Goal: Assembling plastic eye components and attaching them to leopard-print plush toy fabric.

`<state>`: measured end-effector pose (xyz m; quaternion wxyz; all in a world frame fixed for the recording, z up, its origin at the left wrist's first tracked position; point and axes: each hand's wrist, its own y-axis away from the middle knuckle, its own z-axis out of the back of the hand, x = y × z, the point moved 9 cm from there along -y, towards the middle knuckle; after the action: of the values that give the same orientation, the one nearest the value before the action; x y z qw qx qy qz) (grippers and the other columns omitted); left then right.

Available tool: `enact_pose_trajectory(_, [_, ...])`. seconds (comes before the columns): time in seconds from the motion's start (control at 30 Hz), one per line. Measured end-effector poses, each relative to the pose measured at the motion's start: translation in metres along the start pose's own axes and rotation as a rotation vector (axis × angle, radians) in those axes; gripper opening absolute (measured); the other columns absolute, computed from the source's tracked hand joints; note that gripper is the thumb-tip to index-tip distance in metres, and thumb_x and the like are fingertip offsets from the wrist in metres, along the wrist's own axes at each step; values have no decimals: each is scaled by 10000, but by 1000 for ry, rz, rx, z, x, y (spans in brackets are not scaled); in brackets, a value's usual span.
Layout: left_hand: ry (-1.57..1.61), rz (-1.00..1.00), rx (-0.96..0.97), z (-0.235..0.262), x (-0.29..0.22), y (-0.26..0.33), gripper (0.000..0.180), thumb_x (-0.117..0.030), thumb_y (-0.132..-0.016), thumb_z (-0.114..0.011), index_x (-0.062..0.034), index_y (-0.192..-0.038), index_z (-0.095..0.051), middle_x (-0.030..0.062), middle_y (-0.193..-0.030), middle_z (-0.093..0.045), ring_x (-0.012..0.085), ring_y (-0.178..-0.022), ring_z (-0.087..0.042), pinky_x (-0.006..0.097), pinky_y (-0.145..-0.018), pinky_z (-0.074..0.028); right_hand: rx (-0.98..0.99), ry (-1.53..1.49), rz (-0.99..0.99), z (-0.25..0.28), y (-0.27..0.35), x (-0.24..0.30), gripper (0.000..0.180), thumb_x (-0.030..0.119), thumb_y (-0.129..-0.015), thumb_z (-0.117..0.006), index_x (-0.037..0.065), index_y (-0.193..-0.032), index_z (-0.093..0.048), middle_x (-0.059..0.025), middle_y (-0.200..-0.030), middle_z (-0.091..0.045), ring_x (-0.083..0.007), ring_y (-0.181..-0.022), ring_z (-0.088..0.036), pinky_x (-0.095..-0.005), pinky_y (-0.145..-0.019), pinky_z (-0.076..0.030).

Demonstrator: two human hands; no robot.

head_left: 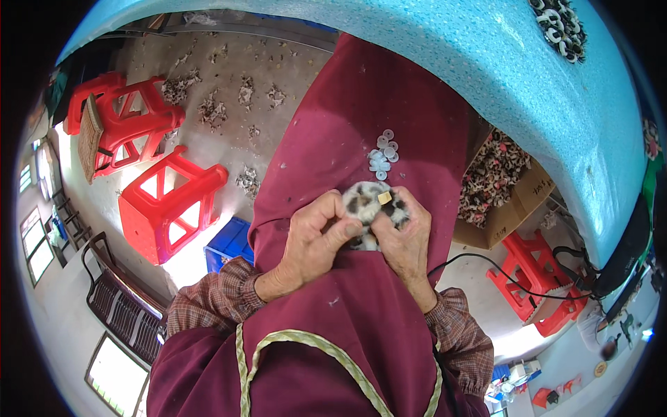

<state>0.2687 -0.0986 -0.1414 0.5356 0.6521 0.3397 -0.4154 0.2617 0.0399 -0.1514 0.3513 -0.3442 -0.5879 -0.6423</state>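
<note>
My left hand (313, 233) and my right hand (406, 243) are closed on a small fluffy plush piece (360, 201) above my lap. Its fur is white with brown and black patches. A small yellow square (384, 198) sits on its upper right, by my right fingers. The left thumb presses on the piece's near side, and the right fingers curl round its other edge. My thumbs and fingers hide part of it. Just beyond, several translucent white plastic discs (383, 154) lie on the dark red apron cloth (347, 104) spread over my lap.
A speckled blue table (451, 55) curves across the far right, bearing a pile of dark and white curled pieces (559, 29). Below it stands a cardboard box (511, 219) of furry pieces. Red stools (163, 208), a blue crate (233, 243) and fabric scraps (212, 111) are at left. A black cable (486, 260) runs right.
</note>
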Motion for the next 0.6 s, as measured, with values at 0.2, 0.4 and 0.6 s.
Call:
enact_pose_trajectory(0.2, [-498, -322, 76, -12, -29, -7, 166, -94, -798, -653, -16, -755, -513, 45, -707, -481, 146, -678, -470, 280, -634, -402, 17, 70, 23, -4, -17, -12, 180, -47, -722, -565, 13, -883, -509, -62, -720, -574, -101, -647, -558, -268, -562, -449])
enact_pose_trajectory(0.4, [118, 187, -102, 13, 18, -7, 129, -119, -846, -628, -31, -783, -558, -46, -735, -533, 37, -694, -454, 200, -643, -393, 265, -291, 0, -11, -5, -6, 228, 95, -817, -674, 1, -986, -554, -2, -729, -578, -43, -643, -528, -204, -531, -431])
enact_pose_trajectory(0.6, [-129, -47, -10, -5, -9, -7, 143, -95, -810, -625, 2, -811, -521, 43, -802, -562, 149, -761, -505, 309, -707, -436, 67, 129, 222, 0, -9, 14, 212, 35, -732, -644, -5, -908, -531, -16, -641, -540, -68, -563, -509, -256, -492, -411])
